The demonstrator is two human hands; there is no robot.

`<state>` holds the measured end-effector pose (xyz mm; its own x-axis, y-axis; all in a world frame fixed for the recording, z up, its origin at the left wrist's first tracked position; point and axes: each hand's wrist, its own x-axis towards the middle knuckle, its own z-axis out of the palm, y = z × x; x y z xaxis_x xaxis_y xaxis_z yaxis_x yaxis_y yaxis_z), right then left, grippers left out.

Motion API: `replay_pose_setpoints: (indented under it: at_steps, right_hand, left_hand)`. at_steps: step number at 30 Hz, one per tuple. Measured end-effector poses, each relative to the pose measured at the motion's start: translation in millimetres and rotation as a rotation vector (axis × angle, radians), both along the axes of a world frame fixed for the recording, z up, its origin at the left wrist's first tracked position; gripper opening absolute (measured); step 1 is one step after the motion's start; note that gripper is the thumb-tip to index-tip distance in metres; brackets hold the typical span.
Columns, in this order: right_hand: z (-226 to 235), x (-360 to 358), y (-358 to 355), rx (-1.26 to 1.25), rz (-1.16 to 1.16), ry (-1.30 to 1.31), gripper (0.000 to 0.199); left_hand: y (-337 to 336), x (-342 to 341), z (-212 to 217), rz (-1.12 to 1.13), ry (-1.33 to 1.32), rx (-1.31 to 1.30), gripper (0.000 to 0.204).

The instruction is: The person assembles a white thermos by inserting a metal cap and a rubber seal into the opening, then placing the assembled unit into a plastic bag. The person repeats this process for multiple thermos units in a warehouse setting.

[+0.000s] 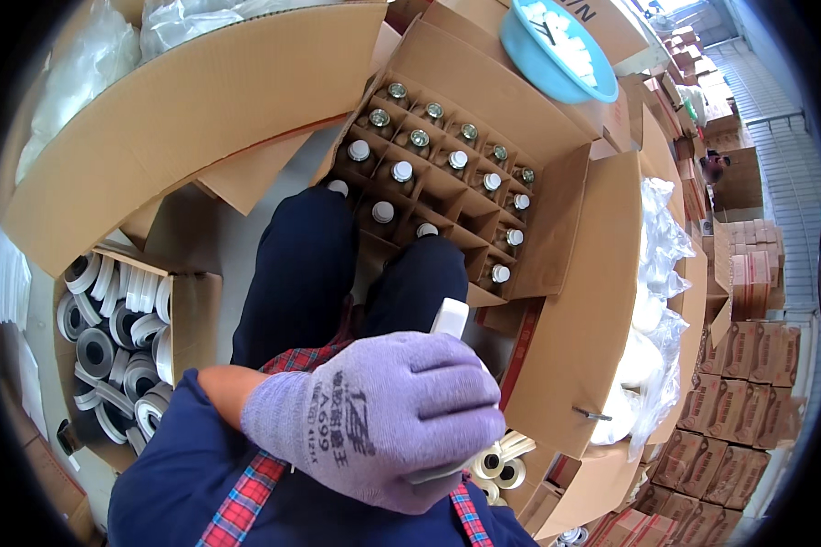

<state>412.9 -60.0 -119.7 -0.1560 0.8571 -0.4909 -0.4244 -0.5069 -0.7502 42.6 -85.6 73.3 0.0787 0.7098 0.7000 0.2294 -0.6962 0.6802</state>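
1. Clock is centred on the view, btw; the left hand in a purple knit glove with dark printing [383, 415] sits at 6 o'clock, back up, knuckles bent; its fingers look curled together around a white, blunt-ended, smooth piece [450, 317] that pokes out at the hand's 1 o'clock; most of it is hidden under the palm, so I can't tell what it is; looks like a full wrap, probably for a firm hold.
2. Right hand isn't visible; can't tell what its fingers are doing.
3. At 12 o'clock, just past the knees, there's an open brown corrugated-cardboard carton [556, 228]; thin cardboard dividers [442, 196] make square cells, presumably so glass doesn't knock on glass; nearer rows have bottles with matte white round caps [402, 171], the far rows bottles with shiny clear-looking tops [417, 139]; all seem upright.
4. 1 o'clock: round sky-blue plastic basin [529, 68] full of small white pieces [570, 50]; perched beside the carton, I'd guess for easy reach.
5. 8 o'clock: cardboard box [196, 314] crammed with white-and-grey ring-shaped rolls [96, 351]; 3 o'clock: crinkly clear plastic bags [657, 242] behind a tall cardboard flap [579, 319].
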Motion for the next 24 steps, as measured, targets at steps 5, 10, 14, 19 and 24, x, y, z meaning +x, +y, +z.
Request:
replay_pose_setpoints:
  at_steps: [5,10,14,19,24]
  right_hand:
    - [53,-35,27,0.14,0.28,-0.213,0.049]
    - [154,-94,80,0.55,0.73,-0.672,0.047]
    - [153,-158,134,1.062,1.099,-1.162,0.043]
    - [147,-263,110,1.377,1.263,-1.224,0.035]
    - [135,-222,116,1.311,0.863,-0.987,0.036]
  left_hand:
    - [-13,-20,-52,0.229,-0.197,-0.175,0.042]
    - [-68,10,-191,0.403,-0.553,-0.514,0.05]
    - [-122,-24,-164,0.247,-0.049,-0.789,0.028]
    - [-238,-168,-190,1.409,0.225,-1.189,0.068]
    - [-334,-133,-263,1.134,-0.029,-1.609,0.087]
